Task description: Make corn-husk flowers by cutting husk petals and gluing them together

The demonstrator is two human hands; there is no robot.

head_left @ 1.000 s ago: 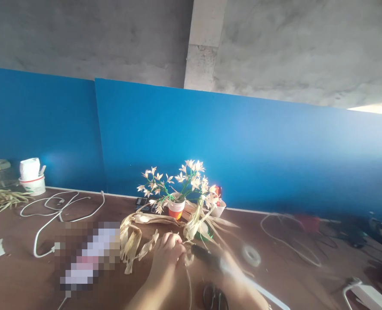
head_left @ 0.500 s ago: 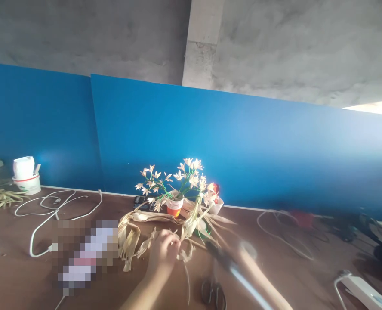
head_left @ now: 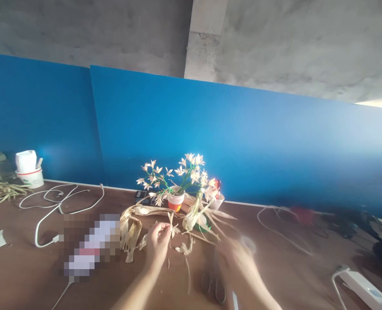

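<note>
Watching remotely, I see my left hand (head_left: 158,242) now showing a pinched flower (head_left: 174,229) before the orange cup (head_left: 175,205), steadied one-handed, while my right hand (head_left: 238,261) blurs, its grip unclear to me.

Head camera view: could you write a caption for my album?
The left hand pinches a pale flower, the right hand blurs nearby, and behind stands a cup of similar blossoms.

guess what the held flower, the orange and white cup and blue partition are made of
Flower in left hand: probably dried husk, matte; pale, papery petals. Cup: likely paper, smooth; orange print on white. Partition: perhaps painted or laminated board; flat, smooth, faint sheen.
</note>
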